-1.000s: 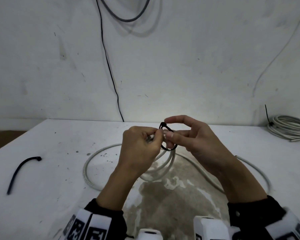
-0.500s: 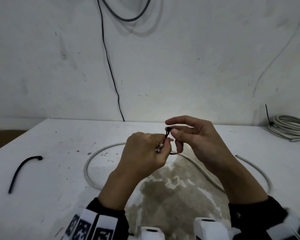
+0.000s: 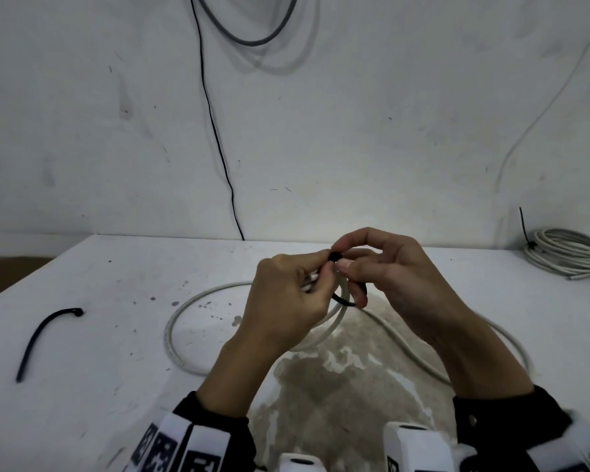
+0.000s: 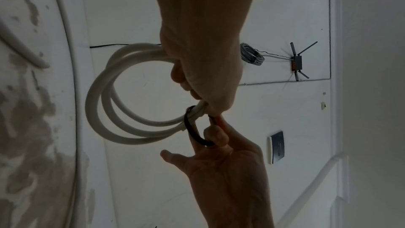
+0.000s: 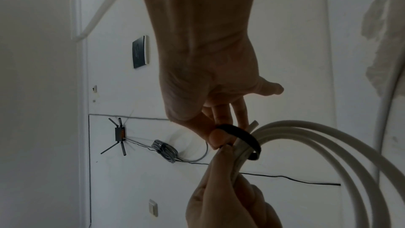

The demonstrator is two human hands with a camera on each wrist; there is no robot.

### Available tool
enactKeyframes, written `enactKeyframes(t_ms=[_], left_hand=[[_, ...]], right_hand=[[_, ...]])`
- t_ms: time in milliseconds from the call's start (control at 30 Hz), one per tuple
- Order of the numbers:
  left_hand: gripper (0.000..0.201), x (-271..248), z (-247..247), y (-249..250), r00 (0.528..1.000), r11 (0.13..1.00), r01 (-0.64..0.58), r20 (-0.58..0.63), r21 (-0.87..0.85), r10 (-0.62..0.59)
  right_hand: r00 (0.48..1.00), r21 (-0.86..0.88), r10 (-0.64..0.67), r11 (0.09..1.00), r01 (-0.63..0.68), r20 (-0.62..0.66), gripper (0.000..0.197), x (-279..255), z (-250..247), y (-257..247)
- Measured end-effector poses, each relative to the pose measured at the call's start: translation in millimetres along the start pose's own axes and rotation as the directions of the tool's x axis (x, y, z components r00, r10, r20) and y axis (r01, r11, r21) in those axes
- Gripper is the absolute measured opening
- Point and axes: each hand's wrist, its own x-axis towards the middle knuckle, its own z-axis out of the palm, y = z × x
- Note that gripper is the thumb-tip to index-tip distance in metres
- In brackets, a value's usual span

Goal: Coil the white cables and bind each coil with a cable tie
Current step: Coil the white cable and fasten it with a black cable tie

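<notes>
Up above the middle of the bench (image 3: 99, 335), the left hand (image 3: 286, 301) grips a coil of white cable (image 3: 184, 321), while the right hand (image 3: 389, 277) pinches a black cable tie (image 3: 336, 256) looped round it. A spare tie (image 3: 38, 335) lies near the left edge, a bound coil (image 3: 566, 253) at the far right corner.

From the left wrist, the tie's (image 4: 192, 131) loop circles the coil's (image 4: 105, 110) strands loosely.

From the right wrist, thumb and fingers (image 5: 217, 138) clamp the tie (image 5: 241, 133).

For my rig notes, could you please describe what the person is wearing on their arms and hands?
Both hands are bare, left hand and right hand. Black long sleeves reach the wrists. White wrist-mounted units carry black-and-white square marker patterns.
</notes>
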Motion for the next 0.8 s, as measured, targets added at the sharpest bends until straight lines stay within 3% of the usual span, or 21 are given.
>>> enactKeyframes(t_ms=[167,267,433,567,700,800], left_hand=[[0.022,3,-3,0,0.998,1.0,-0.017,-0.059,0.002,0.017],[0.02,4,-7,1,0.991,0.998,-0.059,-0.119,0.002,0.059],[0.022,1,-7,1,0.985,0.984,-0.16,-0.052,0.08,0.164],[0.018,3,-12,6,0.98,0.981,-0.191,-0.049,0.026,0.192],[0.018,2,-13,3,0.988,0.988,-0.146,0.046,-0.057,0.149],[0.017,0,-12,3,0.981,0.984,-0.127,0.131,-0.125,0.143]], right_hand=[[0.999,0.067,-0.006,0.998,0.003,0.052,0.023,-2,4,0],[1.0,0.161,-0.004,0.987,0.001,0.018,0.032,0,7,0],[0.999,0.286,0.004,0.958,0.011,-0.052,0.03,2,15,2],[0.996,0.065,-0.036,0.997,0.041,-0.085,0.017,1,10,-1],[0.986,-0.135,-0.071,0.99,0.05,-0.152,0.013,0,4,-2],[0.987,-0.023,0.02,0.999,-0.024,-0.157,0.011,-1,-3,-1]])
